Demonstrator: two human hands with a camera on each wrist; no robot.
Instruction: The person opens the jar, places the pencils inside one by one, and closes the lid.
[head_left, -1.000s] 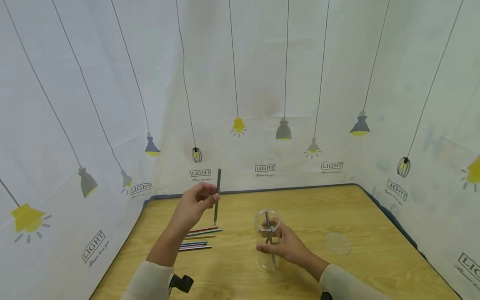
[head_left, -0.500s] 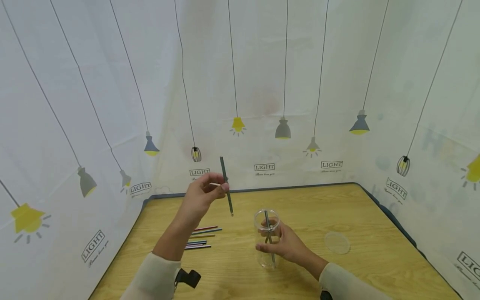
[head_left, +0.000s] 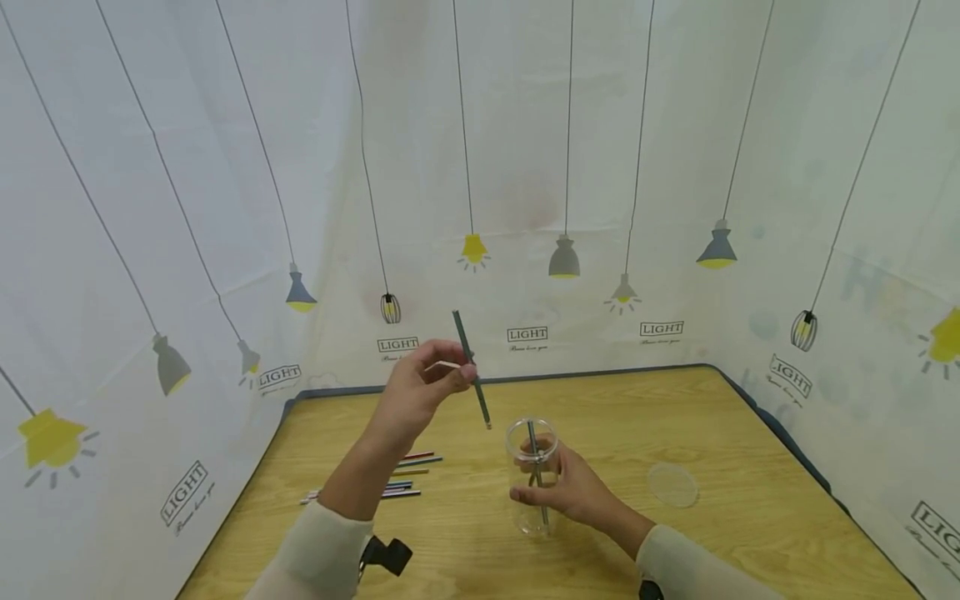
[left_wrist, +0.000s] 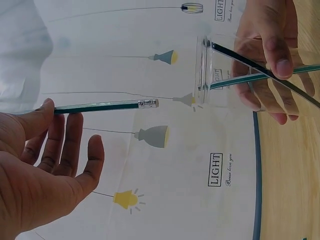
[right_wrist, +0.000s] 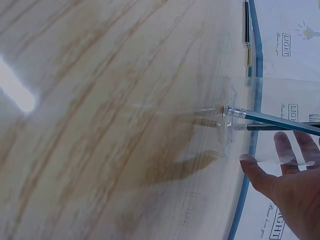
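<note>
My left hand pinches a dark green pencil between thumb and fingers, in the air up and left of the jar. The pencil tilts, its eraser end lower and toward the jar mouth. With my right hand I grip a clear plastic jar from its right side as it stands upright on the table. Two pencils stand crossed inside it; in the left wrist view one is dark and one green. In the right wrist view their eraser ends point to the jar's bottom.
Several coloured pencils lie on the wooden table, left of the jar and partly behind my left forearm. A round clear lid lies flat to the right. A white curtain printed with lamps encloses the table.
My left hand has lifted the pencil and carried it right toward the jar. The pencil has gone from nearly upright to tilted. My right hand and the jar stay put.
</note>
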